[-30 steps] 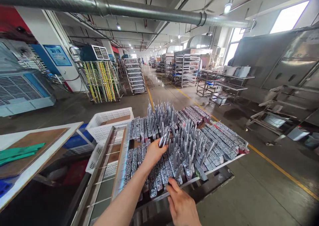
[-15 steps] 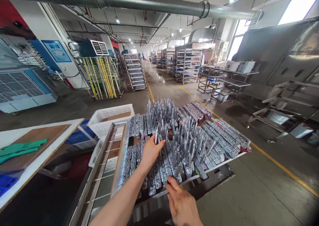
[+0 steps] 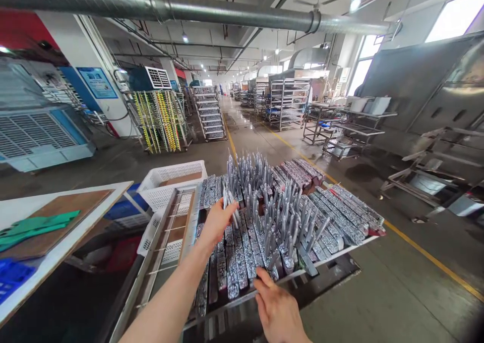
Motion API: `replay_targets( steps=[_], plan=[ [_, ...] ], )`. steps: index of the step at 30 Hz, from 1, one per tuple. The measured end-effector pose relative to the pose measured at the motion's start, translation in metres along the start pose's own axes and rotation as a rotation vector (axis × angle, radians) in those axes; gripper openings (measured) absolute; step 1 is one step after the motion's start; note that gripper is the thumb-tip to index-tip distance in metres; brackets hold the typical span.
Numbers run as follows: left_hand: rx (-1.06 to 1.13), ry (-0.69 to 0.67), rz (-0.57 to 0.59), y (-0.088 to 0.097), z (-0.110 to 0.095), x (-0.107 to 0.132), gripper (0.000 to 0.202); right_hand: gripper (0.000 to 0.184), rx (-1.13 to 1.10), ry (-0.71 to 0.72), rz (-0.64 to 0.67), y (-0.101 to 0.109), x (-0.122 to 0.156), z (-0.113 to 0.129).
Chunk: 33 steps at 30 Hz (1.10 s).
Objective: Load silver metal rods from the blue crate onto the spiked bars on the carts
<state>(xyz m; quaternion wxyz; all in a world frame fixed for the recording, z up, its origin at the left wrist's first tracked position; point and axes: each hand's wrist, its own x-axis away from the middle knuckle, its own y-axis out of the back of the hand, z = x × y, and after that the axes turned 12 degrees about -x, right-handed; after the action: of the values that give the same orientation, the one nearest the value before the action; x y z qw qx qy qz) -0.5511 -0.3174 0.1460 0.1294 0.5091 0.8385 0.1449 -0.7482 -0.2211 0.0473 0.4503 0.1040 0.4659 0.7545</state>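
My left hand (image 3: 216,223) is closed around a few slim silver pointed sticks (image 3: 228,197), held tips up above the left part of the rack. Long speckled silver-and-black bars (image 3: 231,262) lie side by side beneath it. Many more silver sticks (image 3: 282,217) stand upright among the bars in the middle, some leaning. At the near edge, my right hand (image 3: 279,305) has its fingers stretched forward, the tips touching the near end of a speckled bar; thumb and fingers are apart. The lower ends of the held sticks are partly hidden by my left hand.
White perforated baskets (image 3: 172,174) stand left of the rack, beside a metal frame (image 3: 161,252). Further left, a table (image 3: 124,186) carries green gloves (image 3: 41,227) and a blue item (image 3: 15,277). Shelved trolleys (image 3: 209,113) and a steel frame cart (image 3: 434,176) stand on the floor.
My left hand has moved left with the silver sticks, which now show more clearly above the fingers. My right hand stays at the near bar end. The view has shifted slightly.
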Motion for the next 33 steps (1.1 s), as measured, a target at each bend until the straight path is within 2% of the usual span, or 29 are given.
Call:
replay_targets(
  steps=[7,13,21,25,28,31,33],
  plan=[
    [-0.165,-0.078,-0.031,-0.027,0.014,-0.008,0.025,0.032,0.018,0.003,0.032,0.003,-0.001,0.000],
    [-0.169,-0.101,-0.039,-0.036,0.014,-0.014,0.023,0.033,0.050,-0.002,0.045,-0.004,-0.002,-0.002],
    [-0.049,-0.040,-0.123,-0.033,0.024,-0.009,0.030,0.032,0.118,0.023,0.036,0.001,-0.007,0.003],
    [-0.034,-0.083,-0.079,-0.031,0.021,-0.007,0.025,0.032,0.112,0.041,0.009,0.002,-0.008,0.003],
    [-0.005,-0.103,-0.072,-0.021,0.012,-0.012,0.027,0.030,0.102,0.048,-0.008,0.003,-0.009,0.004],
    [0.028,-0.085,-0.105,-0.003,-0.001,-0.024,0.035,0.029,0.107,0.056,-0.019,0.002,-0.007,0.004],
    [0.026,-0.071,-0.087,0.007,-0.006,-0.032,0.036,0.030,0.108,0.072,-0.028,0.000,-0.006,0.002]
  ],
)
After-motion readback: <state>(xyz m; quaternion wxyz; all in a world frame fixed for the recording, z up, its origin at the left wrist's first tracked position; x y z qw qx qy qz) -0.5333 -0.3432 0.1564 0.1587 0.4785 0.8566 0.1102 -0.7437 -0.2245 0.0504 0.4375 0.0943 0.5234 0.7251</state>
